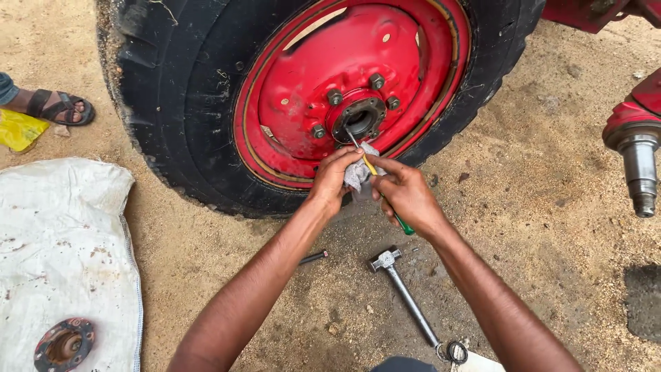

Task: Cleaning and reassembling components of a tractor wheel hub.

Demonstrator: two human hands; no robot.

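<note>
A large black tyre [179, 103] on a red wheel rim [303, 83] leans over sandy ground. Its open centre hub [360, 118] is ringed by several bolts. My right hand [407, 194] grips a screwdriver [372, 169] with a yellow and green handle, its metal tip reaching into the hub hole. My left hand [332, 180] holds a grey rag [358, 172] against the screwdriver shaft, just below the hub.
A steel hammer [406, 293] lies on the sand between my forearms, with a short black rod [313, 257] to its left. A white sack [62, 255] at left carries a rusty round flange [64, 344]. A red axle stub [637, 155] juts at right. Another person's sandalled foot [58, 107] is at far left.
</note>
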